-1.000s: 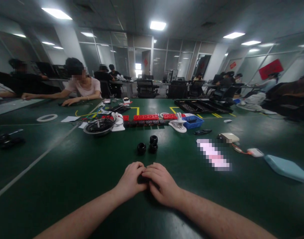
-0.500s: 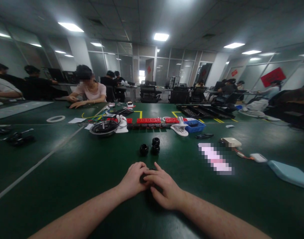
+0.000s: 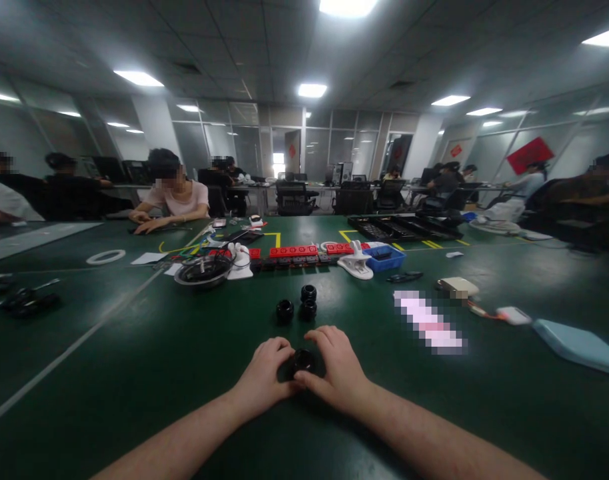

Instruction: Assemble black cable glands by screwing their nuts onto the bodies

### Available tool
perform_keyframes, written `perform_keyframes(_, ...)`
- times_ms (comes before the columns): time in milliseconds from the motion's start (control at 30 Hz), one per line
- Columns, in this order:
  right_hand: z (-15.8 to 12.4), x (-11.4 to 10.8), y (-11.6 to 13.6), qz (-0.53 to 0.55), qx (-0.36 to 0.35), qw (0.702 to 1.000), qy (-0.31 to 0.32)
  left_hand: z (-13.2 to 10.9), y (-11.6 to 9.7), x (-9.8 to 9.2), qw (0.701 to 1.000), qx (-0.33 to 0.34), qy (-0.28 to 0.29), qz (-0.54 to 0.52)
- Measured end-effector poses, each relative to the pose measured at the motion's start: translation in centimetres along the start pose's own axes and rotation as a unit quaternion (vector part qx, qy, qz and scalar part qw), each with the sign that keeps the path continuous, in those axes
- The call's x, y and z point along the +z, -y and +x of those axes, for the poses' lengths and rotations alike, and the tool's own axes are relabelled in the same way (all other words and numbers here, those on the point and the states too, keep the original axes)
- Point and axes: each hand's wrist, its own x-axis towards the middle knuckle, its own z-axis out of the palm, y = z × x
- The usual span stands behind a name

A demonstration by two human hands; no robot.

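A glossy black round part (image 3: 304, 361) with a hollow top is between my two hands, low over the green table (image 3: 194, 347). My left hand (image 3: 265, 369) curls its fingers and thumb about the part's left side. On the other side, my right hand (image 3: 338, 368) has its thumb and forefinger spread apart, the thumb tip near the part's lower edge; I cannot tell whether it touches. Just beyond stand three similar black pieces: one at the left (image 3: 285, 311), one at the right (image 3: 308, 309), and another behind it (image 3: 308, 293).
A row of red blocks (image 3: 294, 252) lies across the table, with white clamps (image 3: 356, 261), a blue bin (image 3: 384, 257) and a round dish of cables (image 3: 203, 270) around it. On the right are a light-blue case (image 3: 579, 343) and a beige device (image 3: 458, 288). A person (image 3: 172, 193) sits opposite.
My right hand's fingers have lifted off the top of the black part and spread to the right, so its hollow top now shows. The view has tilted up slightly.
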Motion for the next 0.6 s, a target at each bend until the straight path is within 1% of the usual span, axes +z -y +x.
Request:
perform_keyframes(67, 0.08, 0.18, 0.14, -0.019, 0.01, 0.999, 0.024, -0.01, -0.2, -0.12, 1.0, -0.009, 0.005, -0.005)
perform_keyframes(200, 0.19, 0.34, 0.19, -0.042, 0.008, 0.997, 0.064, 0.08, -0.03, 0.03, 1.0, -0.013, 0.005, -0.011)
perform_keyframes(367, 0.26, 0.28, 0.05, -0.029, -0.018, 0.997, 0.07, 0.25, 0.56, 0.41, 1.0, -0.005, 0.004, -0.013)
perform_keyframes(467, 0.31, 0.21, 0.08, -0.007, -0.039, 0.996, 0.081, 0.27, 0.62, 0.41, 1.0, -0.012, 0.009, -0.02)
perform_keyframes(600, 0.33, 0.13, 0.15, 0.015, -0.063, 0.994, 0.09, 0.22, 0.56, 0.44, 1.0, -0.014, 0.003, -0.02)
